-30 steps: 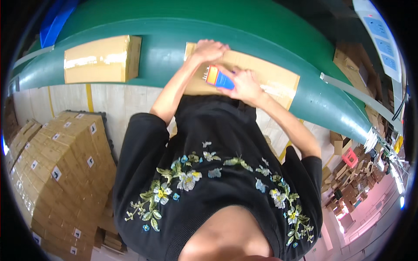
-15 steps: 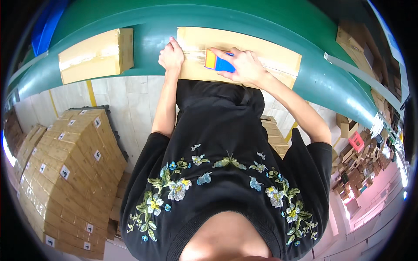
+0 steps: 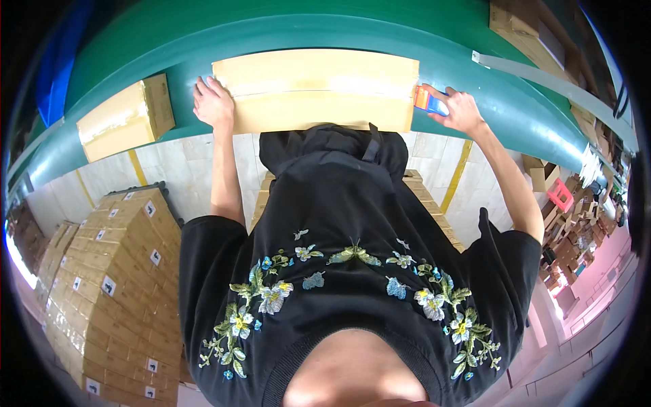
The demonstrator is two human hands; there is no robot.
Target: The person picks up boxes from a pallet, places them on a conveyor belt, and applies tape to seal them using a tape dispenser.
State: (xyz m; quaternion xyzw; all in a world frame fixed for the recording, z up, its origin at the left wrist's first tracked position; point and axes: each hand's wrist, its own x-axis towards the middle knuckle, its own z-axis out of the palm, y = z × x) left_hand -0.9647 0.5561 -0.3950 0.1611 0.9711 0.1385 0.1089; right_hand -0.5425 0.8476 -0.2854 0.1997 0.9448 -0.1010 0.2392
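Note:
A long cardboard box (image 3: 319, 108) lies on the green work surface in front of me, with a shiny strip of tape along its top seam. My left hand (image 3: 215, 107) rests against the box's left end, fingers stretched out and holding nothing. At the opposite end, my right hand (image 3: 462, 112) is closed on a blue and orange tape dispenser (image 3: 431, 102). The dispenser's orange end is against or very close to the box's right edge. Part of the dispenser is hidden by my fingers.
Another taped cardboard box (image 3: 122, 122) sits to the left on the green surface (image 3: 285, 30). A grey metal bar (image 3: 542, 85) crosses at the right. Stacked cartons (image 3: 115, 271) stand on the floor at lower left. A pink plastic stool (image 3: 560, 195) and loose cardboard are at far right.
My right hand has moved the tape dispenser rightward from the middle of the box to its right end. The box has shifted left, and my left hand with it; its fingers have spread.

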